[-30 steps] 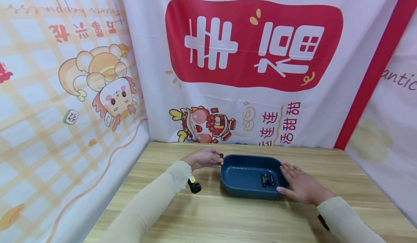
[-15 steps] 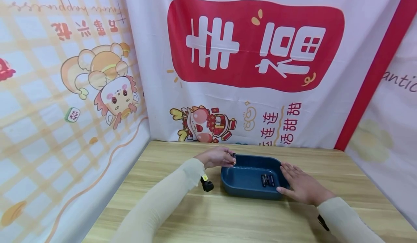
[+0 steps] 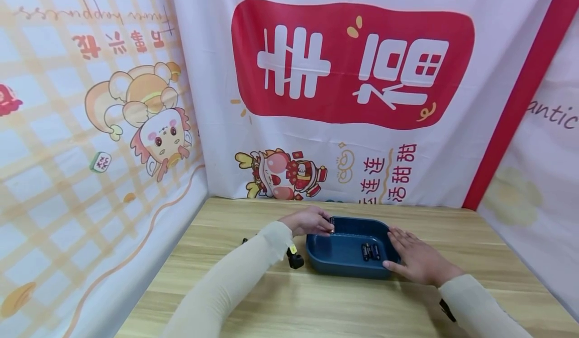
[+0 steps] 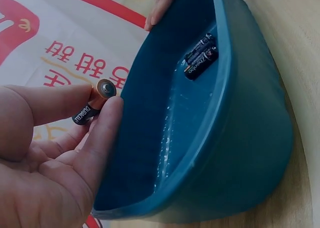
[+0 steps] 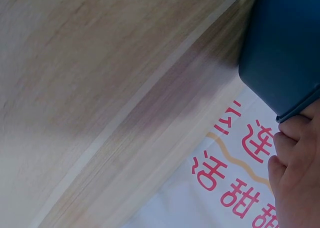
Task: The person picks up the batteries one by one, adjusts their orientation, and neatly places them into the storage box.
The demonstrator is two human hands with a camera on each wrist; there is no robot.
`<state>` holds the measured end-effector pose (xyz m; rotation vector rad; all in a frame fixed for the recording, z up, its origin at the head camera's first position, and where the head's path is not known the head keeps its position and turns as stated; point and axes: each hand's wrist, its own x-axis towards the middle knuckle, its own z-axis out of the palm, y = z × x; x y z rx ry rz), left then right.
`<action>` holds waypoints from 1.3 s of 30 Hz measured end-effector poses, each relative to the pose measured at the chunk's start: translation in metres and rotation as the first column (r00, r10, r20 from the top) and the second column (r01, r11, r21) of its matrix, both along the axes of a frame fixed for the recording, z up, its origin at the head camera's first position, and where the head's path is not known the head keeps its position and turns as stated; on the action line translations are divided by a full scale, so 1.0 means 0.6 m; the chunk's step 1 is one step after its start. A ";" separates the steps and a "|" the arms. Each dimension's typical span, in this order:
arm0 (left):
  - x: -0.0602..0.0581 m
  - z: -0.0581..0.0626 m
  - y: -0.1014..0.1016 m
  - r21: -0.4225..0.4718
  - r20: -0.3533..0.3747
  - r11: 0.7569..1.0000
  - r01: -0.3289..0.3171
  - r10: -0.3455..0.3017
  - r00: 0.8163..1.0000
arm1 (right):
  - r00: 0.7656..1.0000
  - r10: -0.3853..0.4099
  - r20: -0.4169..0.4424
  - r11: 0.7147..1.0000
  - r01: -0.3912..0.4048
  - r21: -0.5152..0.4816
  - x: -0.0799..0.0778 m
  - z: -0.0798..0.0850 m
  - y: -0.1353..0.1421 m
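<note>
My left hand (image 3: 314,222) pinches a black and copper battery (image 4: 95,102) between thumb and fingers, its copper end facing the left wrist camera and "DURACELL" readable on its side. That hand is over the left end of a deep blue plastic basin (image 3: 346,268). Inside, toward the right end, black batteries (image 3: 371,251) lie side by side on the floor; they also show in the left wrist view. My right hand (image 3: 418,257) rests at the basin's right end, fingers extended along the rim and thumb apart near the front corner.
The basin stands on a wood-grain table (image 3: 344,308). A small dark object (image 3: 245,241) peeks out behind the left sleeve. Printed cloth hangs at the back (image 3: 434,167) and on both sides. A black wrist camera (image 3: 296,260) hangs under the left wrist.
My left hand has moved right with the battery, from outside the basin's left rim to over its interior. The small dark object now shows behind the sleeve. My right hand stays put.
</note>
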<state>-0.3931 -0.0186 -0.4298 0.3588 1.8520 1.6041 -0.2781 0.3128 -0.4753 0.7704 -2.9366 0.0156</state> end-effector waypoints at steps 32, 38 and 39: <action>0.006 -0.045 0.060 -0.057 -0.085 0.993 -0.103 0.098 0.992 | 1.000 -0.010 0.014 1.000 0.010 -0.002 -0.003 0.006 -0.001; 0.017 -0.043 0.066 -0.083 -0.067 0.992 -0.091 0.086 0.994 | 0.999 -0.020 0.025 1.000 0.020 0.010 -0.001 0.008 -0.004; 0.019 -0.044 0.066 -0.088 -0.065 0.992 -0.086 0.081 0.995 | 0.999 -0.020 0.030 1.000 0.020 0.009 -0.001 0.008 -0.006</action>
